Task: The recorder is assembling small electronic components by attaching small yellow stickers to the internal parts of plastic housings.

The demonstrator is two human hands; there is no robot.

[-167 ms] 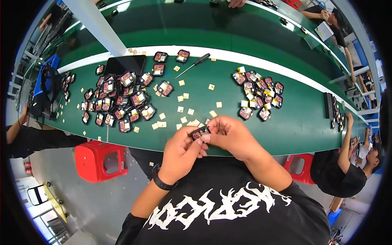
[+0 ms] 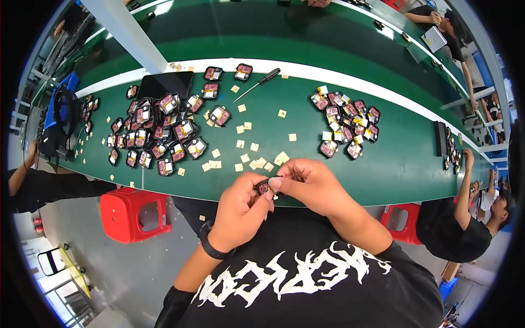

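Over the green workbench's near edge, we note the left hand and right hand, thumbs and fingers pinched together on one black-framed electronic module; its reddish circuit board shows, partly covered.

This is a factory workshop, an electronics assembly line by the look of it. A long green surface carries heaps of black-cased circuit-board units to left and right, with a screwdriver at its far side. Beyond runs a broad green strip, apparently a conveyor belt, beside a pale metal post. A co-worker sits at the right, red plastic stools stand along the near edge, and a yellow platform trolley is parked on the grey floor at near left.
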